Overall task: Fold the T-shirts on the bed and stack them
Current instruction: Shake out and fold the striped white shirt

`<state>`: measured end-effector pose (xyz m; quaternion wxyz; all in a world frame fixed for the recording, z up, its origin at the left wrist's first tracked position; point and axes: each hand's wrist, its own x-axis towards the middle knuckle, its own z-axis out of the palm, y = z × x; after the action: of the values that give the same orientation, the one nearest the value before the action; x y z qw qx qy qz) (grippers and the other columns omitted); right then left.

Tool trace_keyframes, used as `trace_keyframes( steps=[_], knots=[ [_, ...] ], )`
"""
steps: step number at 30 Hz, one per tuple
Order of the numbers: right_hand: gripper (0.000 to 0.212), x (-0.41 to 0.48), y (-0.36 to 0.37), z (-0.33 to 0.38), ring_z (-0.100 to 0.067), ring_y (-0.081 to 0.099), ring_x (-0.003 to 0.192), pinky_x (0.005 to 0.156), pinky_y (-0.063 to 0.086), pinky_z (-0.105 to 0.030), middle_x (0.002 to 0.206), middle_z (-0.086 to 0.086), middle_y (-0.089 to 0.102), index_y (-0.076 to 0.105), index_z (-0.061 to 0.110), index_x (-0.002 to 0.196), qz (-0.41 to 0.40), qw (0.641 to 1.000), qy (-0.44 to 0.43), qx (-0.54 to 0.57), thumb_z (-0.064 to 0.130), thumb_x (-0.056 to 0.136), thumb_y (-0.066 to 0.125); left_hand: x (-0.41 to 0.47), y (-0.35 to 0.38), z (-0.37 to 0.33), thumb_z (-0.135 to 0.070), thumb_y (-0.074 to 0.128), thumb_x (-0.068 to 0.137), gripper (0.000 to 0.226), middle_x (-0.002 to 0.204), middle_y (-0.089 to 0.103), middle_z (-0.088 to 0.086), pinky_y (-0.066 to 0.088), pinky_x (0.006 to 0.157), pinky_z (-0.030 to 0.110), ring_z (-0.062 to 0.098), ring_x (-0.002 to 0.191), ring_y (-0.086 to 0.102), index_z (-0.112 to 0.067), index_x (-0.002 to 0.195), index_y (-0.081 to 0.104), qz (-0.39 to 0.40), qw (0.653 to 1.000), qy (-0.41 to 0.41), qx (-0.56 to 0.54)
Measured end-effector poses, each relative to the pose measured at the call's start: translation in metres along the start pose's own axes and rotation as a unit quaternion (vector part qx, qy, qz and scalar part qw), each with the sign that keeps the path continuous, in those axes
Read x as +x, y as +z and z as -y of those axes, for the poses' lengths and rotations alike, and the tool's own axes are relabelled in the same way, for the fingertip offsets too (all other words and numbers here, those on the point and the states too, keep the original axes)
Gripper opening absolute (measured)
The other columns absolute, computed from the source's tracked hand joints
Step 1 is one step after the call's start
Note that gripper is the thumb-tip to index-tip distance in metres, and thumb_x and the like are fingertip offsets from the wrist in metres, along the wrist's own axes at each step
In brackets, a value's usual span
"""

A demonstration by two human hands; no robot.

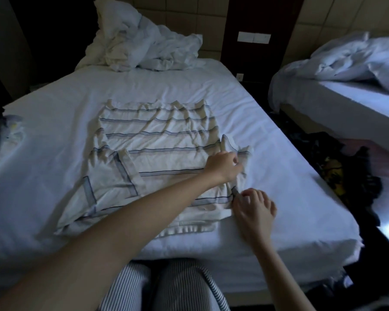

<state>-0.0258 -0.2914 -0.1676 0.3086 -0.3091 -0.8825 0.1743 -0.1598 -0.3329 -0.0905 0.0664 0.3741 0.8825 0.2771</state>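
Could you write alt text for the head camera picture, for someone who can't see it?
A person's left hand and right hand pinch the right-hand edge of a cream striped T-shirt spread on a white bed. Crumpled bedding lies at its head.

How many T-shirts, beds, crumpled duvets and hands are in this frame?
Striped T-shirt: 1
Beds: 2 (near bed, far bed)
Crumpled duvets: 2 (near duvet, far duvet)
Hands: 2 (left hand, right hand)
Total: 7
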Motion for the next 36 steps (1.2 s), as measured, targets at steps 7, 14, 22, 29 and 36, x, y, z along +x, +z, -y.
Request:
trace_keyframes(
  steps=[7, 14, 22, 29, 36],
  knots=[
    [0.033, -0.002, 0.007, -0.005, -0.030, 0.057, 0.092, 0.083, 0.026, -0.032, 0.080, -0.001, 0.061, 0.055, 0.018, 0.074, -0.036, 0.999, -0.002, 0.019, 0.046, 0.076, 0.038, 0.041, 0.048, -0.022, -0.041, 0.047, 0.093, 0.054, 0.142, 0.037, 0.015, 0.027, 0.106, 0.043, 0.033, 0.134, 0.029, -0.007, 0.134, 0.040, 0.001, 0.989, -0.077, 0.130],
    [0.058, -0.002, 0.006, -0.007, -0.014, 0.046, 0.114, 0.098, 0.022, -0.027, 0.114, 0.008, 0.059, 0.049, 0.019, 0.126, -0.003, 0.994, -0.032, 0.105, 0.049, 0.076, 0.051, 0.022, 0.006, -0.002, -0.029, 0.050, 0.094, 0.017, 0.087, 0.061, 0.008, 0.037, 0.069, 0.028, 0.023, 0.083, 0.056, -0.013, 0.090, 0.055, -0.182, 0.895, -0.074, -0.401],
    [0.048, 0.004, 0.001, -0.013, -0.004, 0.033, 0.128, 0.097, 0.017, -0.019, 0.130, 0.028, 0.045, 0.048, 0.047, 0.127, 0.130, 0.955, -0.234, 0.129, 0.052, 0.079, 0.041, -0.074, -0.046, 0.102, -0.015, 0.048, 0.096, 0.014, 0.077, 0.063, 0.010, 0.055, 0.061, 0.035, 0.023, 0.072, 0.062, -0.010, 0.085, 0.054, -0.143, 0.599, -0.269, -0.740],
    [0.046, -0.002, 0.007, 0.010, -0.002, 0.043, 0.118, 0.091, 0.024, -0.020, 0.125, 0.014, 0.059, 0.062, 0.033, 0.120, 0.094, 0.964, -0.216, 0.126, 0.053, 0.083, 0.043, -0.051, -0.062, 0.102, -0.004, 0.061, 0.088, 0.019, 0.078, 0.054, 0.009, 0.051, 0.039, 0.031, 0.022, 0.067, 0.055, -0.017, 0.090, 0.047, -0.139, 0.709, -0.344, -0.599],
    [0.027, -0.002, 0.014, 0.000, -0.007, 0.063, 0.095, 0.081, 0.045, -0.027, 0.098, 0.011, 0.071, 0.075, 0.022, 0.085, 0.015, 0.957, -0.210, 0.198, 0.034, 0.085, 0.051, -0.063, -0.066, 0.137, 0.019, 0.036, 0.086, 0.036, 0.077, 0.052, 0.009, 0.042, 0.061, 0.026, 0.014, 0.067, 0.047, -0.011, 0.074, 0.050, -0.237, 0.709, -0.306, -0.589]
  ],
)
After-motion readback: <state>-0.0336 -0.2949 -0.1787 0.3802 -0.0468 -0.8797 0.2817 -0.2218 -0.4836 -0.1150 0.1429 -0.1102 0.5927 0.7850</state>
